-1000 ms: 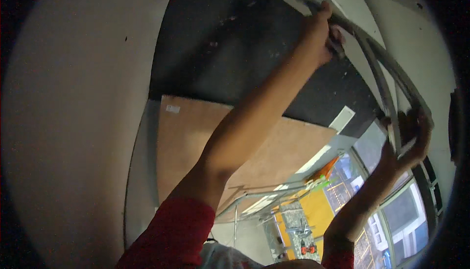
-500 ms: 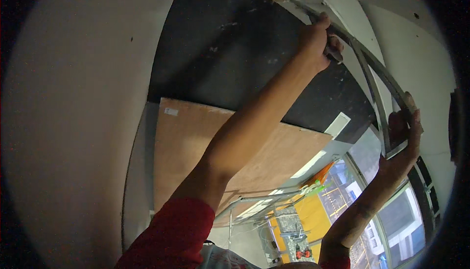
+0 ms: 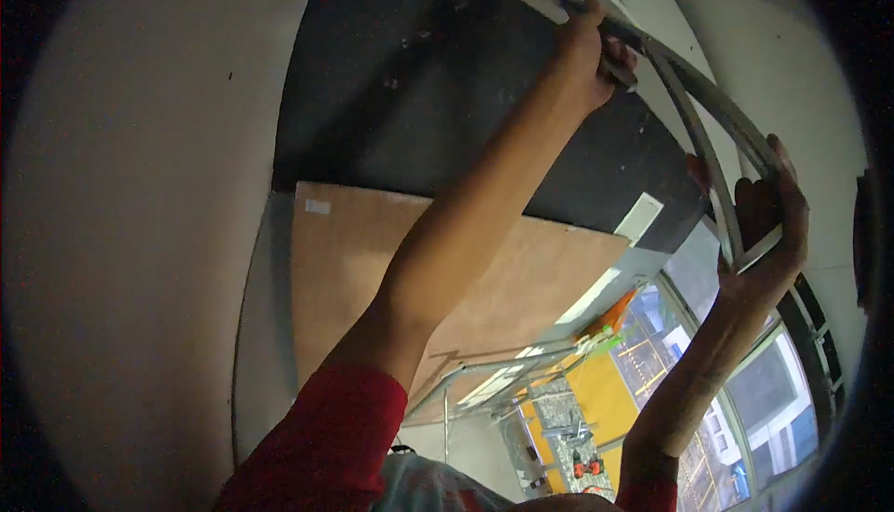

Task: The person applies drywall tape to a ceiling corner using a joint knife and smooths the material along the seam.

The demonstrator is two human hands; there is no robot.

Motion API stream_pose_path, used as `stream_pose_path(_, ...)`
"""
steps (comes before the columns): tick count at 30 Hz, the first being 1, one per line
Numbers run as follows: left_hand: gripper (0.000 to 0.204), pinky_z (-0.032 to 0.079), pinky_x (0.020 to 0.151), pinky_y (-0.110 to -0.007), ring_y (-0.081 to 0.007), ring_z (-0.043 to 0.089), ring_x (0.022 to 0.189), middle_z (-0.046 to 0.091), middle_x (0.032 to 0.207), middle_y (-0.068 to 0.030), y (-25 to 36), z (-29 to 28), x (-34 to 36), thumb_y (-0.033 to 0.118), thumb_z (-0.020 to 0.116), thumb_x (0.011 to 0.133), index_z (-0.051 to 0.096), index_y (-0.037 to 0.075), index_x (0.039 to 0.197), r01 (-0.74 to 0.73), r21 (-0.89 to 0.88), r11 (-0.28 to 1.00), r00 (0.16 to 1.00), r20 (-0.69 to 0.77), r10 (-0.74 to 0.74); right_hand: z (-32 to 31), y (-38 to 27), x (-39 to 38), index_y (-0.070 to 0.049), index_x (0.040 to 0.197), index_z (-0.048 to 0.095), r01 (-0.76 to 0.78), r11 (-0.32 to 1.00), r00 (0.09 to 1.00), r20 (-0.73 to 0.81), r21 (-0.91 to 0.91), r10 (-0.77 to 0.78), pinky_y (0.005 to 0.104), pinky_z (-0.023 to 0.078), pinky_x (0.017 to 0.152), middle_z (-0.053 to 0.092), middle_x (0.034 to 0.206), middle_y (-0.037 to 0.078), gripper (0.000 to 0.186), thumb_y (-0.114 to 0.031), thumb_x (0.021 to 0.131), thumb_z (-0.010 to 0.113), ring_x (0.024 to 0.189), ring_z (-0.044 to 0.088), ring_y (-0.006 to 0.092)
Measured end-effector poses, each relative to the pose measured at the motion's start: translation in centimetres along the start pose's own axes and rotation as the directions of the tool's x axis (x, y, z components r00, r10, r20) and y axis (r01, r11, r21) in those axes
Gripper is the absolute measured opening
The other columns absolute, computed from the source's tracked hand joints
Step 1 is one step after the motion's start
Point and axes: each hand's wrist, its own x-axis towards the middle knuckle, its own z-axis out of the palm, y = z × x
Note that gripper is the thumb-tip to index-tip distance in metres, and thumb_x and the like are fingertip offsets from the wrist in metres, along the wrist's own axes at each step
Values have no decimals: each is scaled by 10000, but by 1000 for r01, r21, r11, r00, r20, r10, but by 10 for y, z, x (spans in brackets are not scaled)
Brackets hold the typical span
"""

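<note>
Overhead, my left hand (image 3: 587,56) grips the upper part of a grey metal frame (image 3: 717,102) made of long narrow strips; a short dark piece, too small to identify, shows under its fingers. Lower on the right, my right hand (image 3: 764,223) is on the frame where the strips meet a short crosspiece, its fingers curled about them and partly hidden. The frame lies along the seam between a dark ceiling panel (image 3: 391,93) and pale panels (image 3: 792,65). Red sleeves cover my upper arms.
A plain wall surface (image 3: 130,233) fills the left. A plywood sheet (image 3: 354,251) lies against the dark panel. Below are metal railings (image 3: 498,368), a yellow surface (image 3: 587,391), a red cordless tool (image 3: 587,470) and tall windows (image 3: 764,400) on the right.
My right hand has risen along with the lower end of the frame. My left hand has shifted slightly left in the picture, still gripping the upper part.
</note>
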Motion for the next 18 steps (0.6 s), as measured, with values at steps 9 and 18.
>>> stream_pose_path(9, 327, 418, 430, -278, -94, 407, 471, 446, 672, -16, 7, -47, -23, 424, 447, 903, 469, 98, 891, 78, 130, 988, 990, -130, -61, 48, 27, -18, -19, 1061, 564, -102, 986, 972, -198, 133, 127, 261, 484, 663, 545, 793, 41, 356, -260, 800, 573, 616, 480, 120)
stream_pose_path(18, 304, 434, 441, -273, -102, 427, 489, 454, 650, -16, -7, -3, -44, 392, 511, 880, 483, 90, 901, 89, 151, 985, 996, -13, -88, 14, 6, -46, 107, 1139, 482, 138, 988, 966, -230, 71, -118, 546, 477, 803, 518, 749, 64, 473, -265, 849, 448, 658, 520, 166)
